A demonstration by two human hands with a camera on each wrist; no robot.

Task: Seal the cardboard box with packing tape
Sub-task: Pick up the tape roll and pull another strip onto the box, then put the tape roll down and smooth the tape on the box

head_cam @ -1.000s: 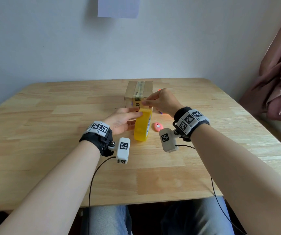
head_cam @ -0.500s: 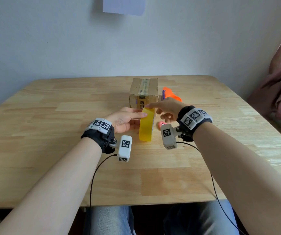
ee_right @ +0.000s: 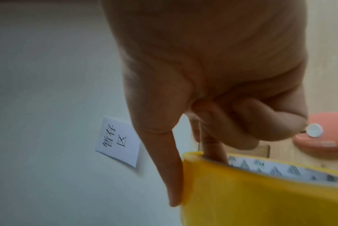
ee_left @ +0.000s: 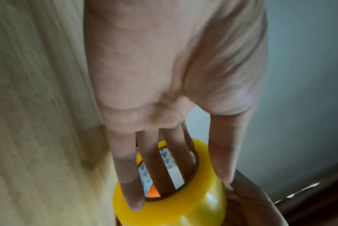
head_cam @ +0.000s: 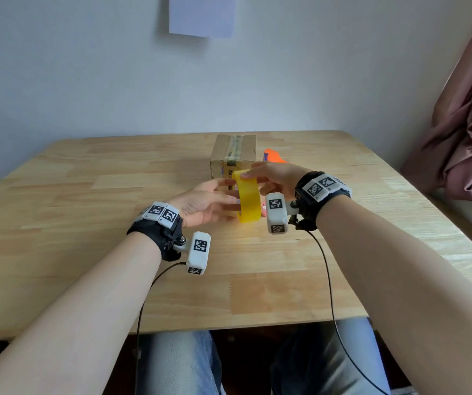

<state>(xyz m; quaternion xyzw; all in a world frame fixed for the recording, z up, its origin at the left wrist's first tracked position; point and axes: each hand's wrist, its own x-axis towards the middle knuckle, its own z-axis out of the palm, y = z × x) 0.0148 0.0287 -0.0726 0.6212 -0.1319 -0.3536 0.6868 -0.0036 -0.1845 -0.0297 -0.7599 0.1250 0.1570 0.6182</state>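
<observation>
The cardboard box (head_cam: 233,155) stands mid-table with a strip of tape running along its top and down its front. Just in front of it is the yellow tape roll (head_cam: 247,201), on edge and tilted, between both hands. My left hand (head_cam: 223,195) has its fingers (ee_left: 154,165) pushed through the roll's (ee_left: 183,206) white core and its thumb lying along the outside. My right hand (head_cam: 254,176) pinches the top of the roll (ee_right: 260,195), thumb (ee_right: 173,175) outside and one finger inside. I cannot tell whether the roll touches the table.
An orange tool (head_cam: 274,156) lies right of the box. A small pink object (ee_right: 326,137) sits on the wooden table (head_cam: 86,223) beside the roll. A paper note (head_cam: 202,15) hangs on the wall. A curtain (head_cam: 468,138) hangs at the right.
My right hand left the box's front edge and came back to grip the top of the roll. The roll now sits a little nearer to me and more tilted.
</observation>
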